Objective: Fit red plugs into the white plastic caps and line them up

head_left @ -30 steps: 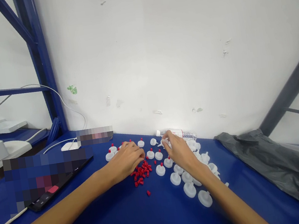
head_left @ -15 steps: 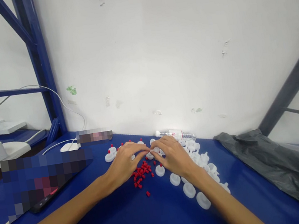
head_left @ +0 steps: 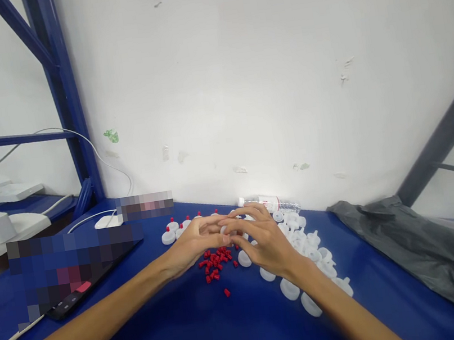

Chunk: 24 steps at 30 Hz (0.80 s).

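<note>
My left hand [head_left: 193, 243] and my right hand [head_left: 263, 239] meet above the middle of the table. Their curled fingers close around a white round cap [head_left: 228, 230], which is partly covered by the fingertips. Below them lies a loose pile of small red tips [head_left: 215, 261], with a single red tip [head_left: 227, 292] apart nearer to me. Left of my hands stand several white caps fitted with red tips [head_left: 168, 236]. Beside and under my right wrist are several white caps [head_left: 290, 289], some with bare spouts, spread in a heap.
A clear plastic bottle [head_left: 268, 203] lies against the wall. To the right is a crumpled dark plastic bag [head_left: 418, 249]. A black device [head_left: 70, 303], partly pixelated, a white box [head_left: 108, 221] and cables are at the left. Blue metal posts [head_left: 66, 92] frame the table.
From a fingertip pinch, both hands have turned and wrapped their fingers around the white cap, which shows between them now. The view has shifted slightly.
</note>
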{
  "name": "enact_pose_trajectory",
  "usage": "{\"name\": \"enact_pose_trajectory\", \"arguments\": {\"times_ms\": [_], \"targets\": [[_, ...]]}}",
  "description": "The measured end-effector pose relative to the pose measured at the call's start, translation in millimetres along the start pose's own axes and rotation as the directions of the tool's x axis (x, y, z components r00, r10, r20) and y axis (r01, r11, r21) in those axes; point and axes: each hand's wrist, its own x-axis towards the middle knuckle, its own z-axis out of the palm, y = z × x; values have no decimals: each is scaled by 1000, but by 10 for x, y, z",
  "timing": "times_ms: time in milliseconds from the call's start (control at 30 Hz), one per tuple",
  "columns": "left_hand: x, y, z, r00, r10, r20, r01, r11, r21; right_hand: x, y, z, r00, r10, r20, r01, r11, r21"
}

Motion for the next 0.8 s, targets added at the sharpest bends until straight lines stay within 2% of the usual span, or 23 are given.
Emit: {"name": "enact_pose_trajectory", "arguments": {"times_ms": [200,267,333,400,433,500,567,667,800], "targets": [[2,-17,9,1000,-15,-13,15,999,45,-1,-42,11,1000,-27,9,27,1000,11],[1,-6,20,998,-19,-53,25,994,104,6,-28,-9,1000,10,16,-10,1000,16],[-6,-3,24,991,18,-132,15,971,239,11,23,-37,997,74,-4,-74,997,-7],[-23,-15,19,972,136,-191,-24,868,497,2,126,-66,981,186,-53,-189,979,-73],[-35,-24,16,963,207,-169,-53,769,638,-11,196,-80,964,256,-71,-263,957,-119],[-61,-44,14,958,285,-40,-126,541,832,-54,353,-100,919,389,-58,-392,894,-218],[-87,-67,24,963,254,95,-196,410,891,-109,500,-105,882,471,25,-445,849,-285],[-119,-111,56,969,193,156,-217,357,909,-177,632,-86,863,489,127,-438,848,-297],[-136,-180,87,975,148,165,-206,330,921,-196,646,-40,866,478,146,-429,861,-273]]}}
